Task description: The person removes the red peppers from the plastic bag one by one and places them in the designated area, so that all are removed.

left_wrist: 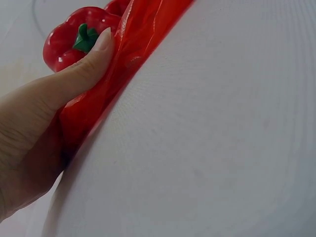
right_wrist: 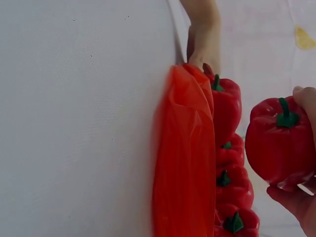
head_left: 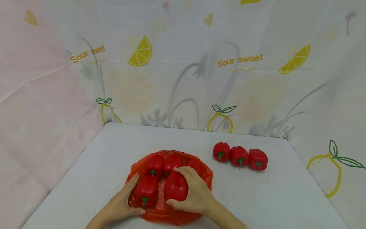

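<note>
Your left hand spreads along the red bag's left rim, fingertip contact unclear; your right hand grips a pepper above it. White table separates bag from three-pepper row.

Red peppers have green stems, the bag is orange-red, the pale cloth lemon-printed.

The red peppers are smooth and glossy, plastic-looking, with bright highlights; their green stems carry a fainter shine. Thin, crinkled, slightly see-through plastic makes up the bag. The desk has a matt surface; the printed backdrop looks like matt, lightly creased cloth.
</note>
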`<state>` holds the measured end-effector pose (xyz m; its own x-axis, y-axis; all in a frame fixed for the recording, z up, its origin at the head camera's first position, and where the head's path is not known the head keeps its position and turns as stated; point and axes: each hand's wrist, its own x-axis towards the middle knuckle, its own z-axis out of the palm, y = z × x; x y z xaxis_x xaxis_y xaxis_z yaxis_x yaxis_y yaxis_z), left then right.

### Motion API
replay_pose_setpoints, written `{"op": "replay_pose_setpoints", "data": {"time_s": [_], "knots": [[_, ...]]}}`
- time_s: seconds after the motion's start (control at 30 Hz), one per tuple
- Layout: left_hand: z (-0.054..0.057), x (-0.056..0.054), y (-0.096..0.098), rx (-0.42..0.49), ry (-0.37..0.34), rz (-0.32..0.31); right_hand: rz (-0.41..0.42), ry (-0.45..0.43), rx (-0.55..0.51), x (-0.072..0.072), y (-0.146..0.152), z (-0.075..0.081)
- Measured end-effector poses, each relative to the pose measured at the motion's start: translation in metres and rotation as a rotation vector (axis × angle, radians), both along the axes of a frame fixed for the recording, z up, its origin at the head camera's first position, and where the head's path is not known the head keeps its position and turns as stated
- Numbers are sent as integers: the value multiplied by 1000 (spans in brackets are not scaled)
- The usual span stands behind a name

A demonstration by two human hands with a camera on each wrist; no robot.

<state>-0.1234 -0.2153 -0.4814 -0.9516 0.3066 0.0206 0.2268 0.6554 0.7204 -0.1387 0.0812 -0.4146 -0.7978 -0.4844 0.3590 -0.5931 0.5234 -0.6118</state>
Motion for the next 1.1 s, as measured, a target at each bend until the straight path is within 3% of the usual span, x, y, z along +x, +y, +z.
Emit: {"op": "replay_pose_setpoints", "data": {"time_s": [0.33,0.83,1.1], "knots": [[1,-1,0,-5,4,-9,27,247,-46,-6,14,4],[1,-1,0,-4,-6,3,17,445,-28,-11,33,7],[3,-1,0,-8,8,-14,-5,456,-15,-9,47,8]]}}
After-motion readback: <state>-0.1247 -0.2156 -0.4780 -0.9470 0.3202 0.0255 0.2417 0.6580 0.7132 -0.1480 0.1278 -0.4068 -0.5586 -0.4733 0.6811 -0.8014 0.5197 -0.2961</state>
